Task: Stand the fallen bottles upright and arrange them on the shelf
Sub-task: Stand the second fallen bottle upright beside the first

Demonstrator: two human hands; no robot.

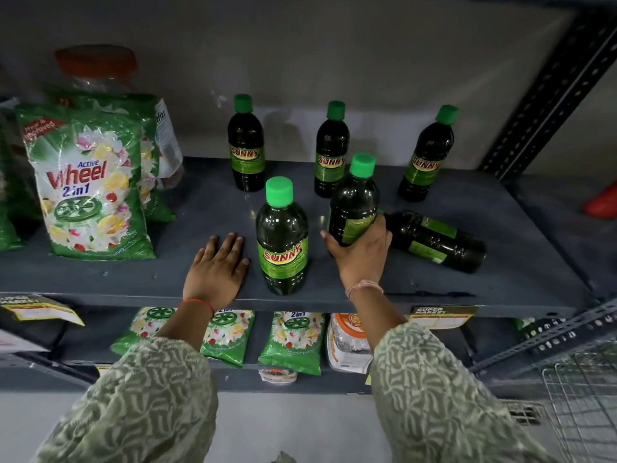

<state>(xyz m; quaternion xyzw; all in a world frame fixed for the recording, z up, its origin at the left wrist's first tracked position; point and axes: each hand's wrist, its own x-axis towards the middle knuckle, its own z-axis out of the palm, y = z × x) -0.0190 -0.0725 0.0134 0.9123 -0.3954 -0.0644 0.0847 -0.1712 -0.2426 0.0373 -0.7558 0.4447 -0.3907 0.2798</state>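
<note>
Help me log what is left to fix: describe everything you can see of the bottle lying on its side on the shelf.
The fallen bottle is dark, glossy, plastic-looking, with ribbed rings near its base and a green label turned partly away. It lies flat on the grey shelf, right of the others, base toward the front right. Its neck end is hidden behind the right hand and the upright bottle that hand grips. Whether they touch it cannot be told.

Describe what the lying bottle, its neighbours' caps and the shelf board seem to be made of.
Lying bottle: likely clear glossy plastic, with highlights and ribbing over dark liquid. Caps: matte green plastic, ridged sides. Shelf board: probably grey painted metal, a thin edge beside perforated steel uprights.
</note>
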